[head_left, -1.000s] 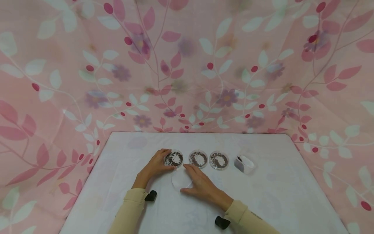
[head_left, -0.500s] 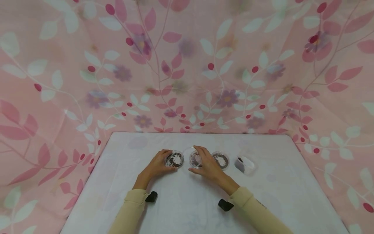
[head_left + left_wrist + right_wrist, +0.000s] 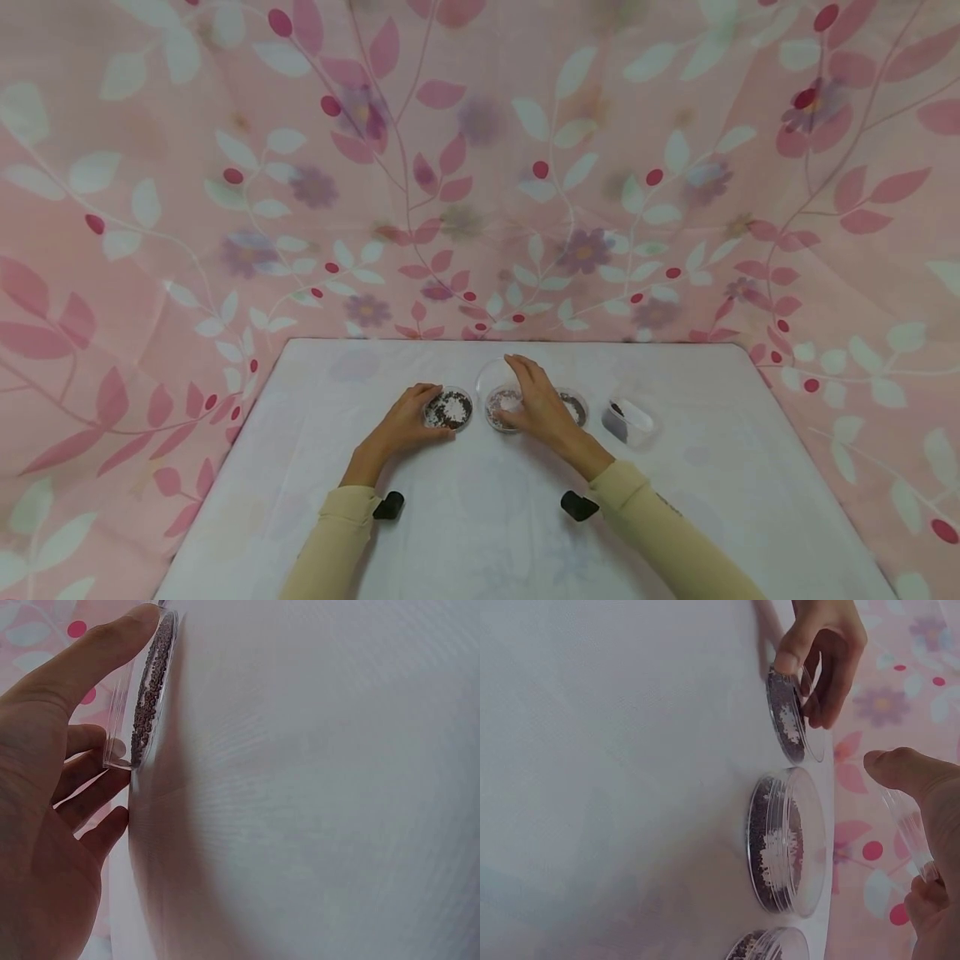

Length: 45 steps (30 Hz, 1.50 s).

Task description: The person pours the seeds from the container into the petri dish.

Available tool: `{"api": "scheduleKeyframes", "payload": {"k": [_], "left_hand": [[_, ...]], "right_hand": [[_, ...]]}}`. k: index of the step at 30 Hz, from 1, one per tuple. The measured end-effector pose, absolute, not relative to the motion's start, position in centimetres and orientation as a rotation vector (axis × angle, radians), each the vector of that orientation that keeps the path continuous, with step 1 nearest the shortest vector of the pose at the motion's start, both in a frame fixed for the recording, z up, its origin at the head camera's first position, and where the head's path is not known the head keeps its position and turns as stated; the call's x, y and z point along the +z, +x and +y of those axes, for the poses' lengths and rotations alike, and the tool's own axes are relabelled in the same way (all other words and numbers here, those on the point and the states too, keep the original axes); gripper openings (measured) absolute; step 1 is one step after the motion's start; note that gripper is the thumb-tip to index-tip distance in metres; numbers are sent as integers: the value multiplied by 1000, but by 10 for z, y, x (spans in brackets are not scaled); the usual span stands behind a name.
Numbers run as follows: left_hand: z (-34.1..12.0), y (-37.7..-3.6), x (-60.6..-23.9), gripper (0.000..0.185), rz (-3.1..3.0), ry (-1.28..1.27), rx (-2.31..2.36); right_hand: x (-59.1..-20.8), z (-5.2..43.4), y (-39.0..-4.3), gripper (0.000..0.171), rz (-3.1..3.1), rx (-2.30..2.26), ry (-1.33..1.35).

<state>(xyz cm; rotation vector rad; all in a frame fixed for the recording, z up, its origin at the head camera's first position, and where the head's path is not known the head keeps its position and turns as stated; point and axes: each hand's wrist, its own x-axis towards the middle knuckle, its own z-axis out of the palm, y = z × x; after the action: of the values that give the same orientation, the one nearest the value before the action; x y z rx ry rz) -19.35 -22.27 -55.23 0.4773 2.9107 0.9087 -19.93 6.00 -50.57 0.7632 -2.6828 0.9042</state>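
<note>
Right hand: has carried the clear lid from the near worktop up above the middle dish, pinching it. Left hand: unmoved, grip curled round the left dish.

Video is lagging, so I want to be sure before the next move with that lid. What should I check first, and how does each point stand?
1. Right hand grip on the clear lid: ok, pinched between thumb and fingers.
2. Left hand holding the left dish: ok, fingers round its rim.
3. Lid apart from the middle dish: ok, not touching.
4. Middle dish uncovered: cannot tell.
5. Right dish undisturbed: cannot tell, partly hidden by the hand.
6. Small container out of the way: ok, it stands apart at the right.
</note>
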Motion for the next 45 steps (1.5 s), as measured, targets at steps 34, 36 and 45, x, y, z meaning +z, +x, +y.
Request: {"api": "scheduleKeyframes", "payload": {"k": [34,36,45], "left_hand": [[-224,-192,-553,92,2916,501,947],[-224,-190,-552,91,2912,499,960],[-224,-193,-553,92,2916,494,943]], "right_hand": [[-506,35,-207,96,-2711,616,874],[-507,33,-206,96,-2745,604,875],[-511,26,-206,92,-2752,514,915]]}}
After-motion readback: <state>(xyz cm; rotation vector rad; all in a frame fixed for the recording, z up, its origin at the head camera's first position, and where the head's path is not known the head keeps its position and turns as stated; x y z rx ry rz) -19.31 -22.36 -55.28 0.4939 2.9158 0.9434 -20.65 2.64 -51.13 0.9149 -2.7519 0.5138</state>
